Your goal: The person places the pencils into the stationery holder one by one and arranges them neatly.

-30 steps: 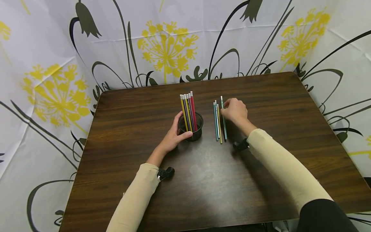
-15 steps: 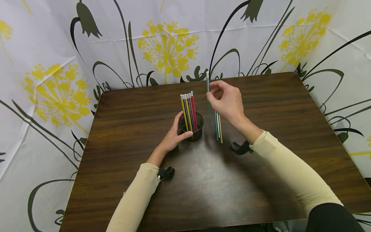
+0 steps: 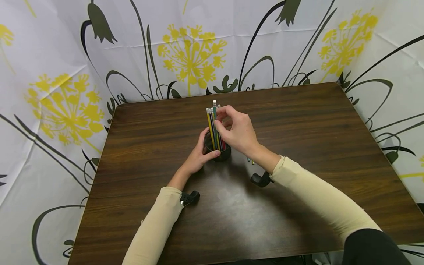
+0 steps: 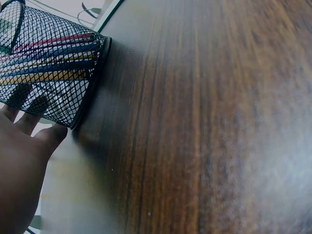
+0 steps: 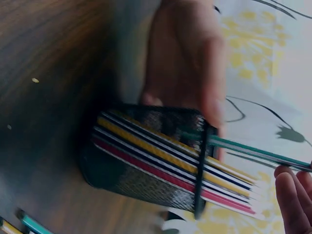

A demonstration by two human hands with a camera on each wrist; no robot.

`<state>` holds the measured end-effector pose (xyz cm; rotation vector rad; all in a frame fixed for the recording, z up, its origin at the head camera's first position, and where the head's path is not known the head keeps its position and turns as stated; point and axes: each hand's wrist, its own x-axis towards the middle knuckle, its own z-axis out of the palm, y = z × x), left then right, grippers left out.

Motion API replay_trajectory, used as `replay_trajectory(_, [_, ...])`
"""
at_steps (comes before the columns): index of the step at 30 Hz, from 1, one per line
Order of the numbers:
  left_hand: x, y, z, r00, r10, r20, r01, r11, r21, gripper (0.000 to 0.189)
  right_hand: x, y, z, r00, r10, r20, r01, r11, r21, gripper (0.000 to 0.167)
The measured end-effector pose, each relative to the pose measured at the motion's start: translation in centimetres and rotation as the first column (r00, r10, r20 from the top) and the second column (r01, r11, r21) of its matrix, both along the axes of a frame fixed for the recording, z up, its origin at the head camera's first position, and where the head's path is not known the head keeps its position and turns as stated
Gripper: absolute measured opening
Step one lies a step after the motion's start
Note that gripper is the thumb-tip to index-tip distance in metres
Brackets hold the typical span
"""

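Observation:
A black mesh pencil cup (image 3: 222,156) stands on the table with several yellow, dark and red pencils (image 5: 161,158) leaning inside. My left hand (image 3: 196,159) grips the cup from its left side, thumb at the front near the rim. Between thumb and fingers my right hand (image 3: 239,131) pinches a green pencil (image 5: 258,155) near its eraser end; its lower part reaches past the rim into the cup. In the left wrist view the mesh cup (image 4: 53,63) shows pencils through its wall, with left fingers (image 4: 48,139) against it.
On the table right of the cup lie a few more pencils (image 3: 253,162), mostly hidden under my right hand. The brown wood-grain table (image 3: 149,136) backs onto a flower-patterned curtain (image 3: 132,55).
My right hand has lifted the green pencil from the loose ones on the table and carried it left, upright, into the cup's mouth. My left hand has stayed on the cup.

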<state>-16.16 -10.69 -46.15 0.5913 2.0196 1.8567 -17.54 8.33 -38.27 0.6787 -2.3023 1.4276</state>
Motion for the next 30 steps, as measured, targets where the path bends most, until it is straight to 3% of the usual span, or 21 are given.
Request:
replay_trajectory(5, [0.1, 0.0, 0.1, 1.000, -0.001, 0.001, 0.001, 1.000, -0.015, 0.083, 0.1, -0.7, -1.5, 0.999, 0.011, 0.046, -0.012, 1.000, 0.027, 0.022])
replay_trajectory(14, [0.1, -0.1, 0.2, 1.000, 0.003, 0.003, -0.003, 0.999, -0.034, 0.083, 0.4, -1.1, -2.8, 0.996, 0.030, 0.082, -0.035, 0.998, 0.056, 0.019])
replay_trajectory(30, [0.0, 0.0, 0.0, 0.999, 0.006, -0.032, -0.007, 0.999, -0.037, 0.083, -0.2, -1.5, -3.7, 0.985, 0.015, 0.173, -0.043, 0.986, 0.161, 0.020])
